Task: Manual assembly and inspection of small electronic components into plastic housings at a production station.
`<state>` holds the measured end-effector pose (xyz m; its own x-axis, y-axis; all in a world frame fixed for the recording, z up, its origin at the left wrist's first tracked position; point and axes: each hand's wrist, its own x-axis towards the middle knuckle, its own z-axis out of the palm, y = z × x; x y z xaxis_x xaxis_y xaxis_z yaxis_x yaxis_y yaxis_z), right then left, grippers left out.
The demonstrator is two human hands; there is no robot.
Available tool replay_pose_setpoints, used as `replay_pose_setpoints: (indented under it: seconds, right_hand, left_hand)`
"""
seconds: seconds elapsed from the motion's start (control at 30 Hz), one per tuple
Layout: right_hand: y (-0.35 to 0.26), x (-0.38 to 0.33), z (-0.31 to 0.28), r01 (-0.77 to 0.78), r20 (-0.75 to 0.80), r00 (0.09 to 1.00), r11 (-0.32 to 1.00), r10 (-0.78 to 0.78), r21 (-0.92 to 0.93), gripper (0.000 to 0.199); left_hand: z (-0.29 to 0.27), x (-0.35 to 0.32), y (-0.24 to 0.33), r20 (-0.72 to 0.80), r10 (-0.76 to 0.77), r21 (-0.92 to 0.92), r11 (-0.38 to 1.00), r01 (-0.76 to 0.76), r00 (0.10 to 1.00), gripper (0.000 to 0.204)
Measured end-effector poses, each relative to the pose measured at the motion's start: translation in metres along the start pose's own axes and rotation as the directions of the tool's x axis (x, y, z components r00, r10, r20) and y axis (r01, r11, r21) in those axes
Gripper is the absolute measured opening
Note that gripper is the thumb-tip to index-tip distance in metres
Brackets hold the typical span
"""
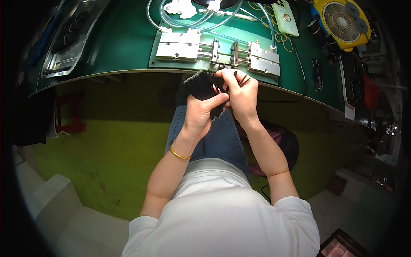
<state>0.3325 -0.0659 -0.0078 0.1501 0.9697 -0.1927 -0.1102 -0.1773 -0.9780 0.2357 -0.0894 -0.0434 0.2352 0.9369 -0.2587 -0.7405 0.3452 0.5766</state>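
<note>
My left hand [198,115] is wrapped round a thick bundle of thin black strips [198,86] with pale, silvery tips, held just in front of the bench edge. Close against it, my right hand [244,98] pinches a few similar black strips [245,79] that stick out past its fingers. Both hands meet at the bundle, so part of it is hidden. Just beyond them lies a green plate [205,64] bearing two silver pneumatic cylinder blocks, a left one [177,45] and a right one [263,61], with small metal jaws [225,53] facing each other.
Clear hoses [209,26] loop behind the blocks. At the left is a metal tray [70,58] with dark parts. A phone in a pale green case [285,18], rubber bands [282,40], a yellow fan [341,22] and loose black strips [317,75] lie along the right.
</note>
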Motion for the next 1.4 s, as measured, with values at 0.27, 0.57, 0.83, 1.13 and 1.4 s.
replay_pose_setpoints:
  seconds: [0.27,0.57,0.83,1.13,1.4]
  right_hand:
    - [0.001,0.004,-0.003,-0.029,0.006,1.0,0.999,0.029,0.035,0.019]
    - [0.001,0.003,-0.004,-0.051,0.011,0.999,0.998,0.051,0.023,0.022]
    - [-0.004,-0.007,-0.001,0.041,0.036,0.999,0.999,-0.041,-0.021,0.018]
    - [0.001,0.007,-0.007,0.007,-0.022,1.0,1.0,-0.008,-0.019,0.019]
    - [0.002,0.01,0.009,0.012,0.043,0.999,0.997,-0.016,0.077,0.019]
  left_hand:
    - [0.001,0.002,-0.001,-0.009,-0.024,0.013,1.0,0.024,1.0,0.011]
    - [0.005,0.004,-0.002,-0.008,-0.049,-0.052,0.997,0.048,0.999,0.008]
    - [0.004,-0.003,-0.002,0.007,-0.01,0.005,1.0,0.01,1.0,0.007]
    - [0.007,0.01,-0.012,-0.032,0.072,0.023,0.997,-0.071,0.997,0.006]
    - [0.013,0.004,0.001,-0.195,0.092,0.062,0.995,-0.082,0.976,0.011]
